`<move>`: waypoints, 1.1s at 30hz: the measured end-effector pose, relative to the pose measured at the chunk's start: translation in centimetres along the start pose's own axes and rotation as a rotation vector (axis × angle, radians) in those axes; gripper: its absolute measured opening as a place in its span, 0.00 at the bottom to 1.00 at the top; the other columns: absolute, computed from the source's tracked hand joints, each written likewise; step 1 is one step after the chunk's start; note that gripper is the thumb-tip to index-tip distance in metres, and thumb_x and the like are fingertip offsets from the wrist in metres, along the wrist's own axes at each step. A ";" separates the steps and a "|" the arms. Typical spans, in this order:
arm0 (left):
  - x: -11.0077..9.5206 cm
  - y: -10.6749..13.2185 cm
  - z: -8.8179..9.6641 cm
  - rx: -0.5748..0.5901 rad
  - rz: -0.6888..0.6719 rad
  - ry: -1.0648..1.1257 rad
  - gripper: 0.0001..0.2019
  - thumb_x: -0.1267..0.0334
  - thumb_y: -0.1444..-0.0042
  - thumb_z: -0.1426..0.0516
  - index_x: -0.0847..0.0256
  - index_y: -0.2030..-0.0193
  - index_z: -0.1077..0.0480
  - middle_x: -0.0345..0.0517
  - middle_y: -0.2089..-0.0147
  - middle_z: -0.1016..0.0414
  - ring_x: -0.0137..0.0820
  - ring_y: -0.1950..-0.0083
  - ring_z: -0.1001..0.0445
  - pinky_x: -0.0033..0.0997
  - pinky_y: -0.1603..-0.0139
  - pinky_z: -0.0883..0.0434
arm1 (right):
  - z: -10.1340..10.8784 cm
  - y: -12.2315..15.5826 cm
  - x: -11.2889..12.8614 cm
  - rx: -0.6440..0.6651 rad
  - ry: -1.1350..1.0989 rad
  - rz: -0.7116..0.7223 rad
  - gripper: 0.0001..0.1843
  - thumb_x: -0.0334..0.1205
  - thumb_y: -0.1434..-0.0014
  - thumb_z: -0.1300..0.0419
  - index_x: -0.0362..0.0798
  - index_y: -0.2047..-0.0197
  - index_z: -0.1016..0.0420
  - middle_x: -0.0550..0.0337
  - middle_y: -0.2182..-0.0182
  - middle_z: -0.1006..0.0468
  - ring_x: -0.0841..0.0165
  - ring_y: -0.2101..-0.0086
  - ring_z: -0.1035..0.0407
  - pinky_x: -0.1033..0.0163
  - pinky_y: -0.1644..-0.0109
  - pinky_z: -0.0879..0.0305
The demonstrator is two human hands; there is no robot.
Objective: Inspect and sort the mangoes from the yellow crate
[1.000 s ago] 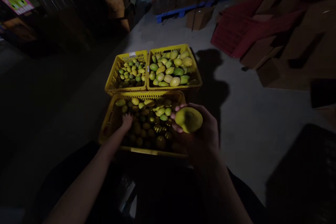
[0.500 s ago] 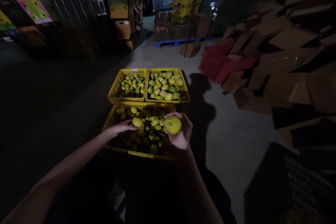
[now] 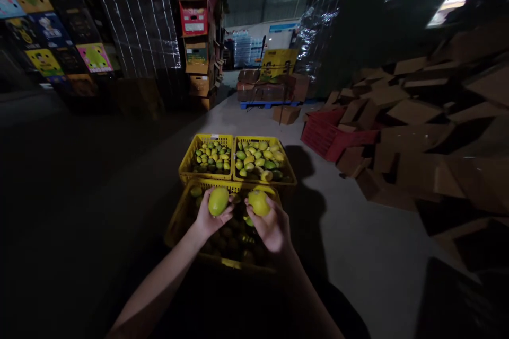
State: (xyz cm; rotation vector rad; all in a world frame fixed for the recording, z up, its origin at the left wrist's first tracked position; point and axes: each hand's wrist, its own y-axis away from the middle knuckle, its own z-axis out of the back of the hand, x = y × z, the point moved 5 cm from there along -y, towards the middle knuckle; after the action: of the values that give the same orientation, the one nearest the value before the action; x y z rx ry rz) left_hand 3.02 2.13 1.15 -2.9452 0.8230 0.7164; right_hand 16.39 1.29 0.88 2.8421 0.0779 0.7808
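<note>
Fruit filled both hands: the left hand (image 3: 207,216) had its fingers wrapped around a yellow-green lemon (image 3: 218,201), and the right hand (image 3: 271,224) gripped a second lemon (image 3: 259,203), both above the near yellow crate (image 3: 177,221). Two more yellow crates (image 3: 186,166) of fruit sat just beyond on the concrete floor (image 3: 358,254).

Both forearms extend forward from the lower frame edge and converge. The left hand (image 3: 209,217) is raised, palm turned inward, fingers curled closed. The right hand (image 3: 269,225) is raised beside it, palm up, fingers curled closed. The hands are near, not touching.
</note>
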 end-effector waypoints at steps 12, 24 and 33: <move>-1.3 -0.7 -0.2 -0.256 -0.114 0.057 0.12 0.57 0.43 0.45 0.66 0.62 0.31 0.45 0.70 0.26 0.27 0.72 0.26 0.21 0.73 0.28 | -0.2 0.6 -1.9 0.093 0.117 -0.182 0.16 0.52 0.50 0.39 0.46 0.69 0.26 0.59 0.78 0.25 0.72 0.79 0.36 0.66 0.76 0.40; 0.5 -0.6 -0.6 -0.226 -0.381 -0.450 0.13 0.70 0.57 0.36 0.58 0.64 0.31 0.43 0.60 0.25 0.35 0.51 0.28 0.29 0.49 0.33 | -0.5 0.7 -0.4 -0.005 0.295 0.263 0.13 0.50 0.50 0.37 0.49 0.68 0.28 0.68 0.76 0.26 0.74 0.77 0.35 0.68 0.76 0.39; -1.4 -0.7 -0.7 -0.119 -0.110 -0.517 0.17 0.67 0.54 0.41 0.61 0.55 0.31 0.46 0.58 0.25 0.34 0.58 0.26 0.31 0.56 0.29 | -2.2 1.3 -0.2 0.011 0.131 0.167 0.13 0.50 0.51 0.38 0.50 0.67 0.27 0.66 0.74 0.24 0.71 0.74 0.31 0.66 0.72 0.34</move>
State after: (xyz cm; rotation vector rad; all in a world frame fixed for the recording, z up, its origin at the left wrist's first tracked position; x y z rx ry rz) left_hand 2.63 3.30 2.31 -2.6591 0.5816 1.4681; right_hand 15.10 0.37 2.93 2.8322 -0.1391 1.0031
